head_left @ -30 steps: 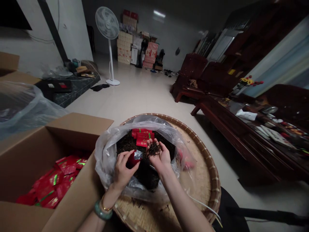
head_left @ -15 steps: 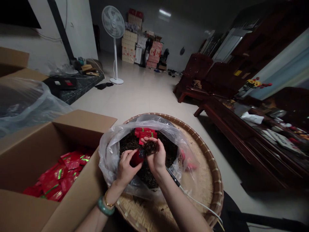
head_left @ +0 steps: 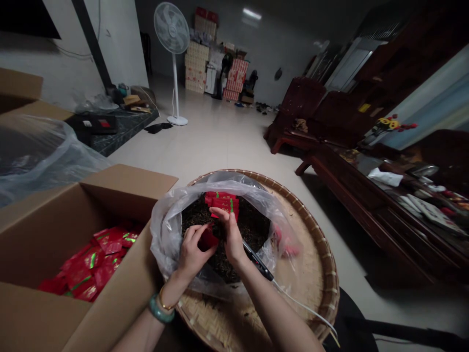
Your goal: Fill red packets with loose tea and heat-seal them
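My left hand (head_left: 194, 248) is closed round a small red packet (head_left: 208, 239), held upright with its mouth toward my right hand. Beside that mouth, my right hand (head_left: 232, 238) is turned on its edge, fingers extended and palm facing the packet. Whether tea leaves remain against the palm is hidden. Both hands are above a clear plastic bag (head_left: 166, 220) of dark, loose dried leaves (head_left: 252, 225) that look like tea. Several red packets (head_left: 223, 203) with green marks lie on the leaves behind my fingers. A dark, slim tool with a white cord (head_left: 258, 261) lies by my right wrist.
The bag rests on a round woven bamboo tray (head_left: 315, 274). At left stands an open cardboard box (head_left: 120, 283) with many red packets (head_left: 88, 264) inside. A white fan (head_left: 176, 78) stands on the floor beyond. Dark wooden furniture (head_left: 330, 195) is at right.
My right hand has tipped from palm-up, with a heap of leaves in it, onto its edge toward the packet. The heap no longer shows. My left hand still holds the packet.
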Tool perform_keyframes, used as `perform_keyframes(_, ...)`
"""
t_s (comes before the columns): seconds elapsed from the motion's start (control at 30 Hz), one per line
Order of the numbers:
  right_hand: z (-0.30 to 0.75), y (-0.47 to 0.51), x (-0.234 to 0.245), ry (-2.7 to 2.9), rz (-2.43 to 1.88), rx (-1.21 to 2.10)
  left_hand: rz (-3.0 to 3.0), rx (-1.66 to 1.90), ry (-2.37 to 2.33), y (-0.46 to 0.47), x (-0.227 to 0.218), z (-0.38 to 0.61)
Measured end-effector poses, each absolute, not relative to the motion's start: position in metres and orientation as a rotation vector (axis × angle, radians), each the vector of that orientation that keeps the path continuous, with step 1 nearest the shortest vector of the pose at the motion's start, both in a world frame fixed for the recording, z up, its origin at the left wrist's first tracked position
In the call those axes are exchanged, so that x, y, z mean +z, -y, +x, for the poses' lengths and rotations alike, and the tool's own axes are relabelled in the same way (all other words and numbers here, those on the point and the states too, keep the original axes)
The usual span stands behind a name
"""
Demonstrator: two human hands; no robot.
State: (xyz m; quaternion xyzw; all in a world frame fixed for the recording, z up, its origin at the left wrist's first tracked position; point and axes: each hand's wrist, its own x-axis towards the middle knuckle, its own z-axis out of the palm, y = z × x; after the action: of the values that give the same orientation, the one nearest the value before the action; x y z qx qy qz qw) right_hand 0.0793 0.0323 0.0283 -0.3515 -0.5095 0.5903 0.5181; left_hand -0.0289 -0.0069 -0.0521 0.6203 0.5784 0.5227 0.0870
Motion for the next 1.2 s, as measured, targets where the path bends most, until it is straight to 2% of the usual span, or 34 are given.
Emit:
perform_keyframes(0.23, 0.107, -0.033, 0.031, 1.389, -0.917, 1.533, 1.833, 1.548, -1.73, 0.008, -0.05, -0.03)
perform_keyframes(0.4, 0.129, -0.026, 0.036, 1.804, -0.989, 1.215, 1.827, 1.532, -1.719, 0.009, -0.049, -0.03)
perform_keyframes(0.87, 0.116, -0.033, 0.057, 2.397, -1.257, 0.539, 1.875, 1.499, -1.722, 0.009, -0.049, -0.03)
perform_keyframes(1.2, 0.12, -0.035, 0.061, 2.329, -1.056, 0.844, 1.871, 1.492, -1.702, 0.01, -0.05, -0.031)
